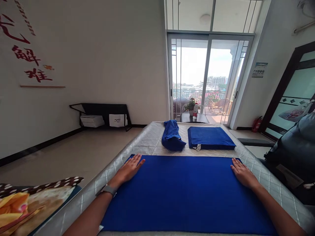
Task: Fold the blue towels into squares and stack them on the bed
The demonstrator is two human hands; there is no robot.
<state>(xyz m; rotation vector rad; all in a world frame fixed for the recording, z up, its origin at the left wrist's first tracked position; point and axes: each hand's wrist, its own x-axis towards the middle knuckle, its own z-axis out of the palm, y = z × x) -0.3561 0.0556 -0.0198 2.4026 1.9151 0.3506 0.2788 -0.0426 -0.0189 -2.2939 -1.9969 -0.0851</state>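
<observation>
hands [131, 168] [244, 174]: flat on blue cloth [189, 193] | pot [191, 112]: leafy plant [190, 104]

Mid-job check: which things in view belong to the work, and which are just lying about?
In the job:
spread blue cloth, under the left hand and right hand
folded blue stack, likely
crumpled blue cloth, likely

Apparently just lying about:
bottle
potted plant
fire extinguisher
yellow cloth

At lower centre a cloth [187, 193] lies on the surface [145, 141], behind it a bundle [172, 136], right of that a stack [210, 136].
</observation>
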